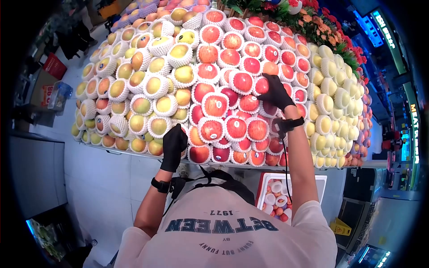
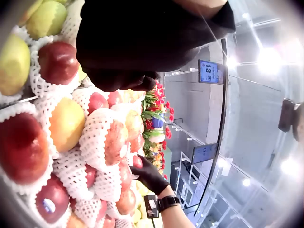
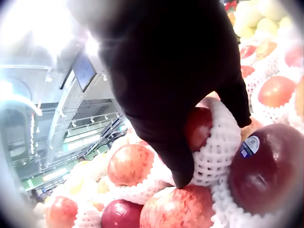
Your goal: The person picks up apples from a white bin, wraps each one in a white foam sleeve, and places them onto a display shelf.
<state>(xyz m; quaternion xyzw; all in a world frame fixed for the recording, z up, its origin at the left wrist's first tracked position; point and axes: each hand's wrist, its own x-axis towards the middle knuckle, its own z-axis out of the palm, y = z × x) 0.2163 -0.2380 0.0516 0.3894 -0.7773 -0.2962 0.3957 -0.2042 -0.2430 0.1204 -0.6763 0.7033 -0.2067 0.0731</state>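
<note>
My right hand (image 1: 276,93), in a black glove, grips a red apple (image 3: 198,128) in a white foam net, thumb and fingers on opposite sides of it. Just beside that fruit, a dark red apple (image 3: 266,168) bears a small sticker. Over the front of the display, my left hand (image 1: 174,145), also gloved in black, is near the line between the yellowish fruit (image 1: 157,127) and the red apples (image 1: 211,129). Its fingers are loosely curled and hold nothing visible. The left wrist view shows netted apples (image 2: 109,137) below this hand.
Pale yellow netted fruit (image 1: 328,105) fills the right side of the display. Red and orange flowers (image 1: 319,27) line the back. A white box (image 1: 319,183) with apples and foam nets stands on the floor at front right, near a yellow sign (image 1: 340,227).
</note>
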